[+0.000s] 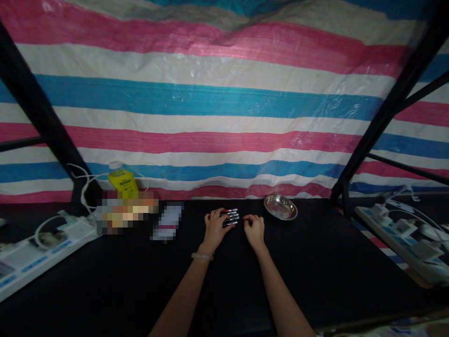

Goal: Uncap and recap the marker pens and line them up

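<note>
Slim rods [230,217], silvery at one end: set side by side on bench [224,285] between both hands. Long axes roughly parallel, running crosswise; silvery ends point right. Left hand [214,227]: thumb and fingers parted, bracketing row at near and far sides, presumably to keep rods together and ends even; how firmly it grips, we cannot tell. Right hand [254,229]: fingers loosely curled, just beside silvery ends, probably poised to steady row; we see nothing held, though palm is hidden. Farther right, apart: metal dish [280,207], likely placed aside for working room.
</note>
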Demonstrator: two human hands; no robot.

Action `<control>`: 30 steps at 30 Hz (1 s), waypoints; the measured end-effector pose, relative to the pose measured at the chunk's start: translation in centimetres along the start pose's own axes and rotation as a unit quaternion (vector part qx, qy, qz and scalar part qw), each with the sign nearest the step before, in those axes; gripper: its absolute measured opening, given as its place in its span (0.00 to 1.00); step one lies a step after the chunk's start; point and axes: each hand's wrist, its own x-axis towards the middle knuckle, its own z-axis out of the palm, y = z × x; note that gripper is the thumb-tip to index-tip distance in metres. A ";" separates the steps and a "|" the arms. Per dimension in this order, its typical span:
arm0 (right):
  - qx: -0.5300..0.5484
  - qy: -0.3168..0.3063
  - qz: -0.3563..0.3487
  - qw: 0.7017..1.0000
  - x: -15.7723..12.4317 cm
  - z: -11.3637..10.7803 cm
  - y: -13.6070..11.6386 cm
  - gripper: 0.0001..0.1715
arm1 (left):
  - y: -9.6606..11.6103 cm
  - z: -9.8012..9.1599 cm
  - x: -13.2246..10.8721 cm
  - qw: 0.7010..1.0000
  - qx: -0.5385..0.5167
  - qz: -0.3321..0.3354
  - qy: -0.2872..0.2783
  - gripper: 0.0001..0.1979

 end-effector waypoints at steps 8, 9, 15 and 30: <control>-0.041 0.001 0.001 0.999 -0.1 -0.3 -0.4 0.10 | -0.1 -0.6 0.2 1.000 -0.018 -0.015 -0.021 0.09; -0.045 0.003 0.000 0.999 -0.2 -0.3 -0.5 0.10 | -0.2 -0.6 0.2 0.999 -0.020 -0.014 -0.024 0.09; -0.059 -0.003 -0.058 0.997 -0.6 -0.2 -1.1 0.16 | -0.5 -0.6 0.2 0.999 -0.034 -0.017 -0.006 0.13; -0.082 -0.071 -0.101 0.989 -0.8 -0.1 -1.7 0.20 | -0.3 -1.1 0.5 0.984 -0.048 -0.161 0.052 0.07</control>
